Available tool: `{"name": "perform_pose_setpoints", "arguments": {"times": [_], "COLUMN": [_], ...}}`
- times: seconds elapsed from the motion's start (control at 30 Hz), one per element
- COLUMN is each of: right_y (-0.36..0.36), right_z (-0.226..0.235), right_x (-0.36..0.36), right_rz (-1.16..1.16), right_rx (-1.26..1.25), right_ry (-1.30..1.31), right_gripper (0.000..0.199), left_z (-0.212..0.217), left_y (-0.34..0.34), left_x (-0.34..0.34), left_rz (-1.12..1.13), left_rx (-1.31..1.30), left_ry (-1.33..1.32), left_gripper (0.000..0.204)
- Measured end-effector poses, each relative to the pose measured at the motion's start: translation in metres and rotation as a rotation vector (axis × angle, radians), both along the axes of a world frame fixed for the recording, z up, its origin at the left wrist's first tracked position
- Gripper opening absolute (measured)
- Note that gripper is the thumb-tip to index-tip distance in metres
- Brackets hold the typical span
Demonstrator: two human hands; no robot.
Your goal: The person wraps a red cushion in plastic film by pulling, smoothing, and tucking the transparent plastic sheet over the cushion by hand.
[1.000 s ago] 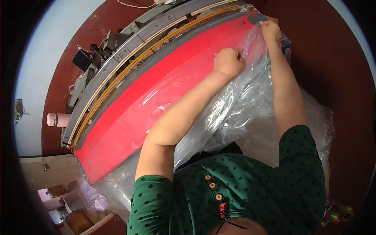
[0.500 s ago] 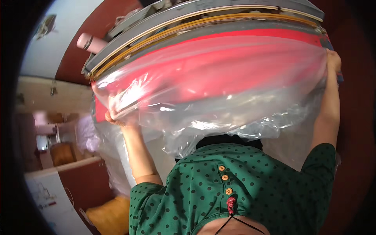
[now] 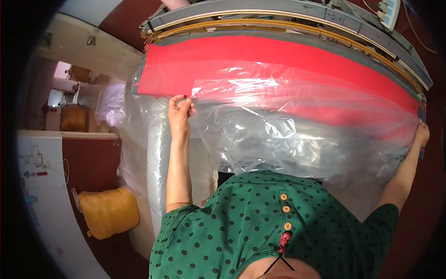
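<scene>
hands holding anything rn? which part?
Both grip the clear plastic sheet lying over the red fabric: left hand pinches its top edge, right hand holds its far right edge.

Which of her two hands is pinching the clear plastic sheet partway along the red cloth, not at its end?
The left hand: it pinches the plastic sheet partway along the red cloth, while the right hand holds the far right end.

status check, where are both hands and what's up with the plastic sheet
Left hand pinching the clear plastic sheet edge. Right hand gripping its far end. Sheet stretched over red fabric on the table. Nothing in the way.
</scene>
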State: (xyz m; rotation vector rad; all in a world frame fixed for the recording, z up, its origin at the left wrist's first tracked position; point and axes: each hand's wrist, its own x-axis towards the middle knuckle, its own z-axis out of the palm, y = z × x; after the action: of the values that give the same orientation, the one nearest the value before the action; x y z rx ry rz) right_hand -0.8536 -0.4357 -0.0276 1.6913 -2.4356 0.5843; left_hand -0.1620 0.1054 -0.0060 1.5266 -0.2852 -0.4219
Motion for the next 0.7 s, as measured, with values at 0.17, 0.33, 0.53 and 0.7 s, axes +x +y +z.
{"name": "perform_pose_setpoints", "arguments": {"times": [0.17, 0.33, 0.53, 0.7], "right_y": [-0.007, -0.004, -0.01, -0.005], "right_z": [-0.002, -0.007, -0.004, -0.006], "right_x": [-0.006, -0.013, -0.007, -0.008], "right_rz": [0.029, 0.026, 0.004, 0.003], "right_rx": [-0.023, -0.04, 0.029, -0.017], "right_ry": [-0.007, -0.017, -0.031, -0.02], "right_gripper": [0.045, 0.044, 0.044, 0.043], "left_z": [0.024, 0.091, 0.006, 0.012], "left_y": [-0.006, -0.017, 0.012, 0.015], "left_x": [0.008, -0.016, 0.005, -0.006], "left_rz": [0.041, -0.383, -0.075, -0.092], "left_rx": [-0.299, -0.677, -0.065, -0.139], "left_ry": [0.204, 0.091, 0.235, 0.258], "left_gripper": [0.028, 0.032, 0.018, 0.019]}}
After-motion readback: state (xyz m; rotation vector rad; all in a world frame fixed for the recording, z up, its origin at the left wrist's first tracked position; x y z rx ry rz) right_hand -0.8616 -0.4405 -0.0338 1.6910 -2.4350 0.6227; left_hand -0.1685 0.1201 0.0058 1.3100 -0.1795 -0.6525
